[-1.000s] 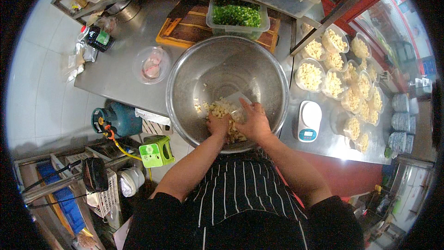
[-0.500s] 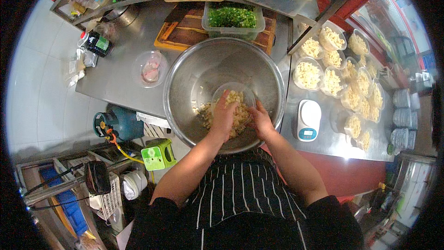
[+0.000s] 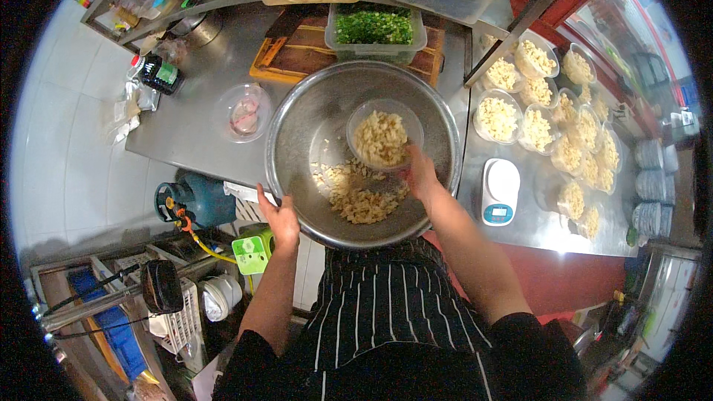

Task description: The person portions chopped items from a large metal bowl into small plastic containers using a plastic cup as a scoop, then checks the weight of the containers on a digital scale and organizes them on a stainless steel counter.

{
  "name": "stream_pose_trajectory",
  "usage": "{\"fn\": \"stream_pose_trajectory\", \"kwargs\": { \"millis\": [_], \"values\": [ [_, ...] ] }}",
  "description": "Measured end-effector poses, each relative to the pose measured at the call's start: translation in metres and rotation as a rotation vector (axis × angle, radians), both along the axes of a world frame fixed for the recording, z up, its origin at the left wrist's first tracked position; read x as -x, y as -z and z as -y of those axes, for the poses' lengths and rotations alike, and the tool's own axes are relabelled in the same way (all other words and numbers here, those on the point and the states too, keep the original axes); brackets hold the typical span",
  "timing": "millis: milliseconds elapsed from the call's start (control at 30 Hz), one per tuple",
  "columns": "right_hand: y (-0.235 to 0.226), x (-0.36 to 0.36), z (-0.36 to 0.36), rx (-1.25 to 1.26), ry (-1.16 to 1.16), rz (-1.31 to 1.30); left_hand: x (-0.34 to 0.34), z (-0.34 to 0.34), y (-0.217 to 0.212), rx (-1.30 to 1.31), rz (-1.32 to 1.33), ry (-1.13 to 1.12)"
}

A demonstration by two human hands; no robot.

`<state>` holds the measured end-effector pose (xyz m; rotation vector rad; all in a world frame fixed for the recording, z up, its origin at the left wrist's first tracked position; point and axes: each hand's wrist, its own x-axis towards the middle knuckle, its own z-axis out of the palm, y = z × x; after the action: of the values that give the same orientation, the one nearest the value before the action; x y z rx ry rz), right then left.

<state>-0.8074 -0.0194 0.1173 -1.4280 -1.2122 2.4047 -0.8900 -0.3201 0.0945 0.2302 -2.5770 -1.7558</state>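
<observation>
Tub [image 3: 414,122] held; bottle label [image 3: 168,74] green

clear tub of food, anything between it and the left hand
Yes: the near-left rim of the metal bowl stands between the left hand and the clear tub. Nothing visible separates the tub from the right hand, which holds it.

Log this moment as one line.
right hand: holds filled clear tub over steel bowl | left hand: open at bowl's left rim, contact unclear | in bowl: pale pieces | right: white scale
</observation>
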Motion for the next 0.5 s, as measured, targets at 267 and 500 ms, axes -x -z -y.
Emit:
{"fn": "stream_pose_trajectory", "kwargs": {
  "millis": [267,500],
  "values": [
    [0.048,0.039,-0.022,-0.117,0.011,0.019,-0.016,-0.006,0.014,-0.096,-0.118,0.130],
    [0.081,0.010,-0.026,-0.438,-0.321,0.027,0.003,-0.041,-0.050,0.784,-0.349,0.708]
  ]
}}
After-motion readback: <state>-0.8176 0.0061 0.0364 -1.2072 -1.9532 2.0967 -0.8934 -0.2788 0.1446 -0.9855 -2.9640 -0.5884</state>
